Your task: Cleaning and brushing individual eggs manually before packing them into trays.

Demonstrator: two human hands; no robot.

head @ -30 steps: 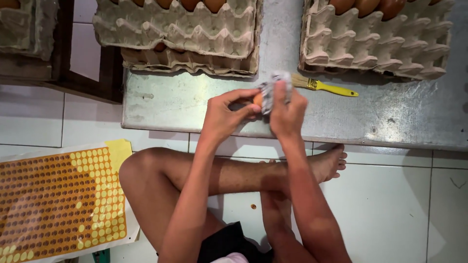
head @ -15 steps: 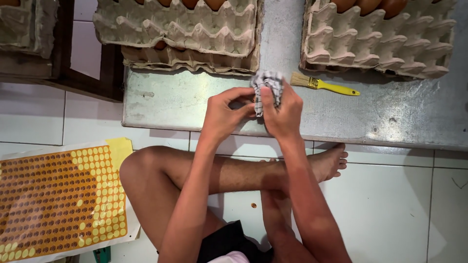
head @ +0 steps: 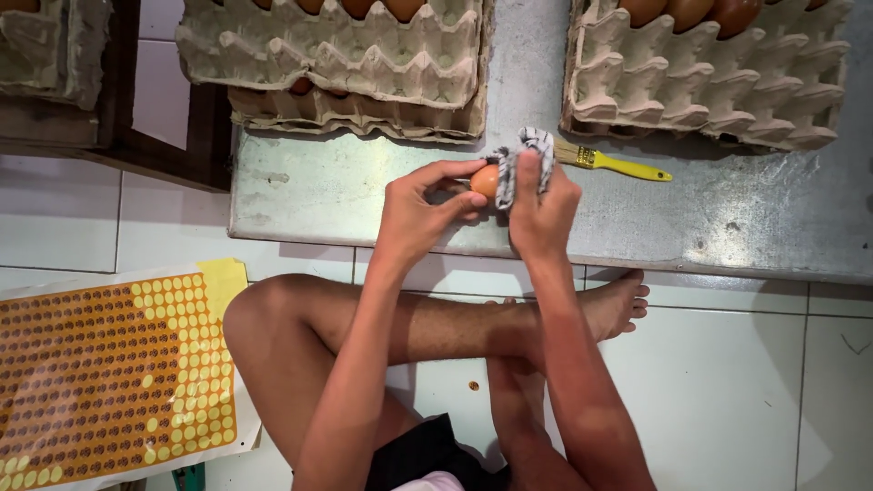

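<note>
Presently, a brown egg (head: 485,180) sits between the two hands, held above the near part of the grey metal table (head: 364,195). Its shell is a warm orange-brown, smooth and matt; only the left half shows, the rest being covered by a cloth (head: 532,150). No crack or stain can be made out on the visible part.

The left hand (head: 420,207) pinches the egg, thumb below and fingertips curled over the top. The right hand (head: 543,211) is closed on the cloth, a grey-and-white checked rag bunched against the egg's right side, with the thumb pressed upward on it.

Just beyond the right hand lies a small paintbrush (head: 611,162) with a yellow handle, flat on the table. Further back stand stacked grey pulp egg trays (head: 336,64) to the left and another stack (head: 718,86) to the right, each with brown eggs at the far edge.

The person sits on a white tiled floor (head: 746,382) with bare legs crossed. A sheet of round yellow stickers (head: 109,373) lies on the floor at the left, mostly peeled.
</note>
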